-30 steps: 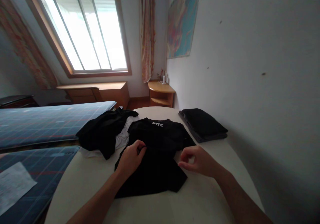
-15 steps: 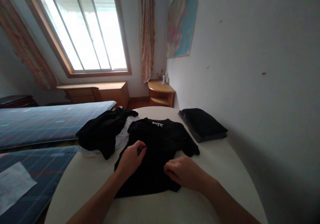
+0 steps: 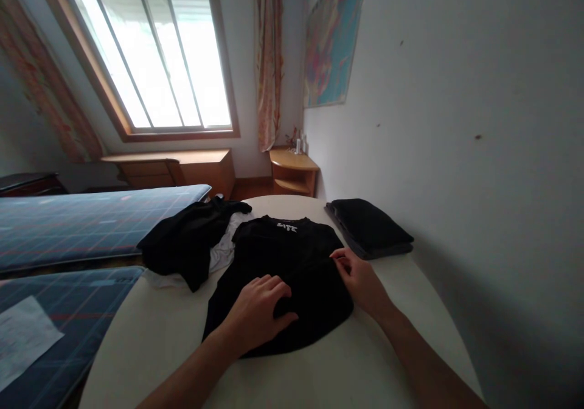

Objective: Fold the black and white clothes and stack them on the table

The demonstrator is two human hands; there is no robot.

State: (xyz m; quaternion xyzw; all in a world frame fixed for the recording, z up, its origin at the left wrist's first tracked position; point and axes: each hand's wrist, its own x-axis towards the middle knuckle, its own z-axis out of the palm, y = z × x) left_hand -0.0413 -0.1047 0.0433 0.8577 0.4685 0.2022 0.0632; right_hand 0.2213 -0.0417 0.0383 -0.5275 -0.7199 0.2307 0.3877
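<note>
A black T-shirt (image 3: pixel 283 263) with white lettering near its neckline lies spread on the pale round table (image 3: pixel 314 378), neckline away from me. My left hand (image 3: pixel 260 314) rests on the lower body of the shirt, its fingers curved and the thumb apart, with no cloth pinched in them. At the shirt's right side, my right hand (image 3: pixel 358 275) pinches the black cloth between thumb and fingers. The right sleeve is hidden or folded under near that hand.
A folded stack of dark clothes (image 3: pixel 369 226) lies at the table's back right, near the wall. Rumpled black and white clothes (image 3: pixel 182 238) lie at the left edge. Plaid mattresses (image 3: pixel 91 226) stand to the left, one bearing a sheet of paper (image 3: pixel 27 339).
My right hand has moved up and right, taking the shirt's right side with it. My left hand has shifted down and right and spread its thumb. The shirt's lower right has widened.
</note>
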